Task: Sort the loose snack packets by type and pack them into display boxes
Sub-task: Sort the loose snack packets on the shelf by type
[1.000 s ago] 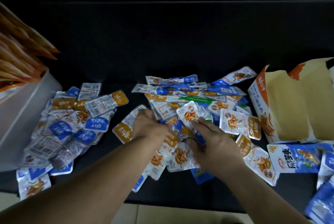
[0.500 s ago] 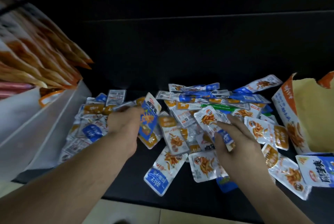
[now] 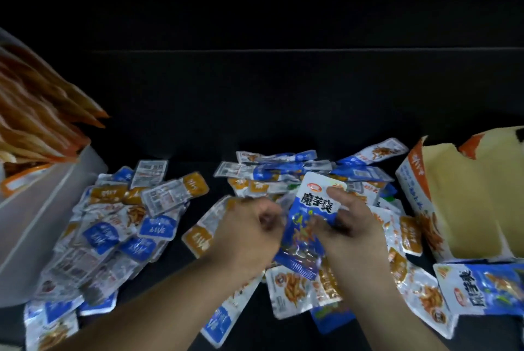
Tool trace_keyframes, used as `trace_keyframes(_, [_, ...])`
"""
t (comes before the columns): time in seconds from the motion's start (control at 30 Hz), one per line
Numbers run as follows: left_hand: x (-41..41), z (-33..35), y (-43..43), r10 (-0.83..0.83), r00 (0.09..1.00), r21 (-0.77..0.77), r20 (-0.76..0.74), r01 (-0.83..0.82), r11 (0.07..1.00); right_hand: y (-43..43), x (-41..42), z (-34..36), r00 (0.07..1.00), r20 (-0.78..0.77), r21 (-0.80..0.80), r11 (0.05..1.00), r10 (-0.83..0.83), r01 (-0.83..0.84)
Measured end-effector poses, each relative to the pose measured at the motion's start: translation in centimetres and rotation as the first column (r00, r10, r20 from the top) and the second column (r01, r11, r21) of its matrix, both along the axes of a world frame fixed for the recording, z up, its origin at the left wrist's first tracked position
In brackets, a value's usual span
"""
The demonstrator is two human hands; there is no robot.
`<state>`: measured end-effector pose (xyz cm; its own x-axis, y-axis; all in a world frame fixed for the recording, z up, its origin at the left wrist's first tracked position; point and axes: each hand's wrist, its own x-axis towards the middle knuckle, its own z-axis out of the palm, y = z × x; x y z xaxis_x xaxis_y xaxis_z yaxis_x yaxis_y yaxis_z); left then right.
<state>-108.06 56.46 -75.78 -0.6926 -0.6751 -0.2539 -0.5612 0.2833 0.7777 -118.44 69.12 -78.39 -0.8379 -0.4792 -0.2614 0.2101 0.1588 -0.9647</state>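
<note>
Packet [image 3: 314, 203] in blue passes mid-frame from my curled left hand [image 3: 249, 234], grip unclear, to my pinching right hand [image 3: 351, 226], one picked for boxing.

Single head view, steeply down, close over table [image 3: 283, 112]

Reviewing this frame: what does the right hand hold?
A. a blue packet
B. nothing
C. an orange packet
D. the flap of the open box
A: the right hand pinches the blue packet, thumb on its face, raised over the pile; the box farther right is untouched.
</note>
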Motion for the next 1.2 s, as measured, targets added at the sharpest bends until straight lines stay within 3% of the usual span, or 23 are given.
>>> trace_keyframes(0.1, [-3.0,-1.1,-3.4,-0.074,0.991,-0.457,0.111,0.117,0.881,1.4,-1.6,-1.1,0.998,-0.049,0.032,0.999,-0.038,0.040])
trace_keyframes(0.17, [-5.2,-1.3,-5.4,-0.132,0.967,-0.580,0.218,0.237,0.779,1.8,-2.1,-1.0,0.998,-0.014,0.027,0.998,-0.058,0.058])
trace_keyframes(0.27, [-7.9,-2.2,-7.2,-0.168,0.868,-0.572,0.467,0.441,0.692,2.2,-2.9,-1.0,0.997,0.006,0.003,0.997,-0.073,0.073])
trace_keyframes(0.33, [-8.3,-3.0,-7.6,-0.166,0.813,-0.537,0.558,0.506,0.675,2.4,-3.1,-0.9,0.998,-0.017,-0.003,0.998,-0.064,0.064])
trace_keyframes(0.47, [-7.6,-3.5,-7.6,-0.213,0.814,-0.498,0.540,0.513,0.699,2.9,-2.6,-0.9,0.998,-0.011,0.006,0.998,-0.061,0.061])
trace_keyframes(0.67, [-3.2,-2.2,-3.1,-0.250,0.757,-0.615,0.603,0.641,0.460,3.6,-1.6,-1.1,0.997,-0.053,0.064,0.996,-0.060,0.063])
trace_keyframes(0.73, [-0.8,-3.4,-1.7,-0.307,0.787,-0.635,0.536,0.615,0.468,3.8,-1.1,-1.5,0.997,-0.050,0.096,0.994,-0.055,0.059])
trace_keyframes(0.9, [1.6,-5.2,-1.7,-0.300,0.900,-0.555,0.316,0.432,0.711,4.7,-0.6,-3.1,0.991,-0.103,0.121,0.988,-0.082,0.094])
trace_keyframes(0.97, [1.4,-4.9,-1.9,-0.305,0.919,-0.507,0.249,0.392,0.768,4.9,-0.7,-3.2,0.985,-0.133,0.117,0.986,-0.107,0.123])
trace_keyframes(1.2, [-1.2,-4.2,-1.7,-0.240,0.915,-0.588,0.324,0.394,0.706,4.9,-1.7,-2.8,0.956,-0.293,0.254,0.961,-0.028,0.106])
